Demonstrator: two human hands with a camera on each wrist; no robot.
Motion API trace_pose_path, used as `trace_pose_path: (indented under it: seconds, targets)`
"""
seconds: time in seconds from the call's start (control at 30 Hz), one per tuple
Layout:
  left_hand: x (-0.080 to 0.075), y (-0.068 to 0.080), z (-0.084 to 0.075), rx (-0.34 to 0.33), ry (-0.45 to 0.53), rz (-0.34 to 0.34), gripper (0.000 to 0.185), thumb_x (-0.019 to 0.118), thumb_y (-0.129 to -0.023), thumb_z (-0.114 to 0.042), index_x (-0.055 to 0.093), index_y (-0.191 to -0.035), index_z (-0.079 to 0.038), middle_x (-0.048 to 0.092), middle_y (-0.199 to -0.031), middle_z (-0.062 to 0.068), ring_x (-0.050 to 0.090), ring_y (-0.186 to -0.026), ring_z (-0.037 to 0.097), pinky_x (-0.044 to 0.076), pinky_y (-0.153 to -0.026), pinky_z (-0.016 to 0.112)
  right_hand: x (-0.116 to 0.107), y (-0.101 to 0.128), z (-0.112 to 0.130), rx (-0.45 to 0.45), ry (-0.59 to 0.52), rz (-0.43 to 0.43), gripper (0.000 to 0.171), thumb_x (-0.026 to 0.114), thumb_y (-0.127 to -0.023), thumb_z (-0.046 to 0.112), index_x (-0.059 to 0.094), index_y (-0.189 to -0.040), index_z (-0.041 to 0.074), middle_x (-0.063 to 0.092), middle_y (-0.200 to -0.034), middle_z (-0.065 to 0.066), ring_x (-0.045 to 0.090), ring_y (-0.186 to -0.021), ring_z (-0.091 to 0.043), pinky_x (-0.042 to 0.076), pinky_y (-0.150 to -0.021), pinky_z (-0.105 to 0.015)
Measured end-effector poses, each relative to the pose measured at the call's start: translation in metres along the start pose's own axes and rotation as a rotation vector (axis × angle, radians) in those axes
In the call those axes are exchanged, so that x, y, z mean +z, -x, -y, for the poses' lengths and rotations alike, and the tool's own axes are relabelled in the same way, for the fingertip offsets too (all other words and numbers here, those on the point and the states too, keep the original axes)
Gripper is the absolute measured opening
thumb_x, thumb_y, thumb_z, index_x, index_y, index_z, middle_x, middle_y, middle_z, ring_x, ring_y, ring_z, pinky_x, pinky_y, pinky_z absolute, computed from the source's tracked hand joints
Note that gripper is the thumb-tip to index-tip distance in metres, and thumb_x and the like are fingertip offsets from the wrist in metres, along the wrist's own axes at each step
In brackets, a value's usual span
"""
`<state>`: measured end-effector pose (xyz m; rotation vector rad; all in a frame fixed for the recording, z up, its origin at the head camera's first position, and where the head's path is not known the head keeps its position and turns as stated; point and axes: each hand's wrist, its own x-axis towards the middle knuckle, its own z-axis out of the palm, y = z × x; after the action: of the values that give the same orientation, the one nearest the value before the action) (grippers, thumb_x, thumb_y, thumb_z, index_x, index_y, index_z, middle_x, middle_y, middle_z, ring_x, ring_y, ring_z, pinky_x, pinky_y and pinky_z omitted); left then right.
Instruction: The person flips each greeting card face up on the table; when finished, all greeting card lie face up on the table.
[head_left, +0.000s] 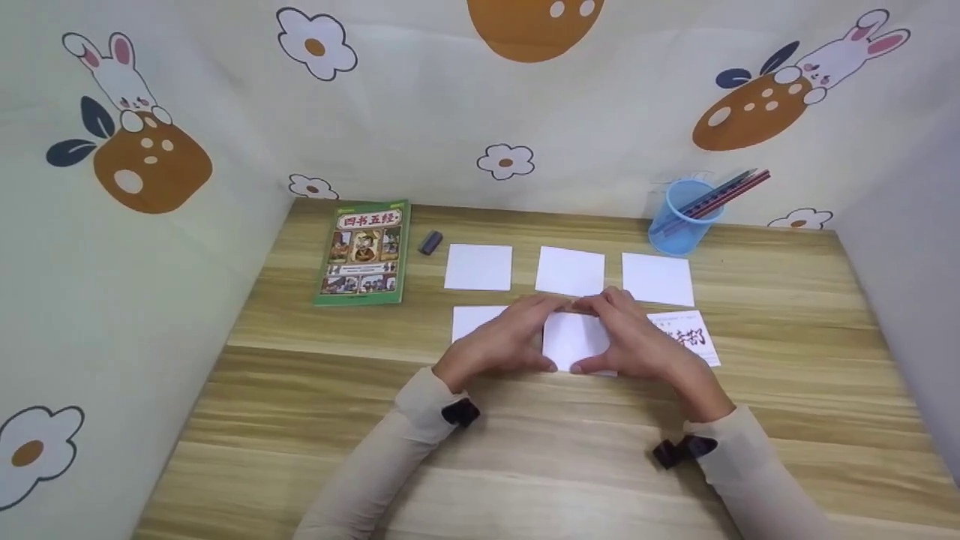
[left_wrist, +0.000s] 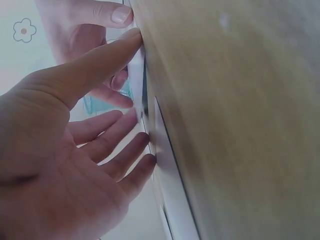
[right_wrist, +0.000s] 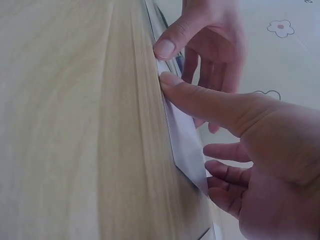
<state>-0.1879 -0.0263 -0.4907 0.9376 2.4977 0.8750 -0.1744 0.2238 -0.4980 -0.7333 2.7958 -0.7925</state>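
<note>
Nearest me, sleeves: both forearms come in over the bare worktop [head_left: 525, 465].
Card: the middle card [head_left: 576, 339] of the front row lies flat on the worktop, between my two hands.
Left hand [head_left: 501, 341]: fingers straight, thumb at the near edge, tips on the far edge.
Right hand [head_left: 637, 337]: the same, mirrored; nothing pinched that I can tell.
Doing it well: I judge even pressure from both sides keeps the card square and off its neighbours.
Wrist views: they show thumbs pressing the card's edge, which the head view hides.
Head view only: three cards behind, book [head_left: 363, 251], cup [head_left: 681, 216].
</note>
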Motion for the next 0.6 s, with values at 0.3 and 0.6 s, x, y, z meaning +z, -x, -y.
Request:
trace_pose_path:
  seconds: [0.3,0.6]
  targets:
    - [-0.009,-0.002,0.0,0.059,0.41,-0.105,0.073,0.08,-0.091,0.007,0.054,-0.155,-0.018,0.055,-0.149,0.012,0.074,-0.107,0.025,0.065,-0.089,0.025,0.0,-0.004,0.008,-0.012,0.093,-0.146,0.079,0.099,-0.077,0.044,0.066,-0.141,0.011,0.057,-0.109,-0.01,0.05,-0.103,-0.029,0.04,-0.088,-0.042]
    - [-0.016,-0.007,-0.002,0.103,0.834,-0.209,0.046,0.069,-0.107,-0.017,0.057,-0.151,-0.013,0.064,-0.143,0.02,0.077,-0.108,0.027,0.066,-0.095,0.038,-0.015,-0.004,0.004,-0.076,-0.365,-0.153,0.044,0.088,-0.093,0.027,0.059,-0.125,0.015,0.075,-0.103,0.002,0.07,-0.089,-0.014,0.055,-0.078,-0.024]
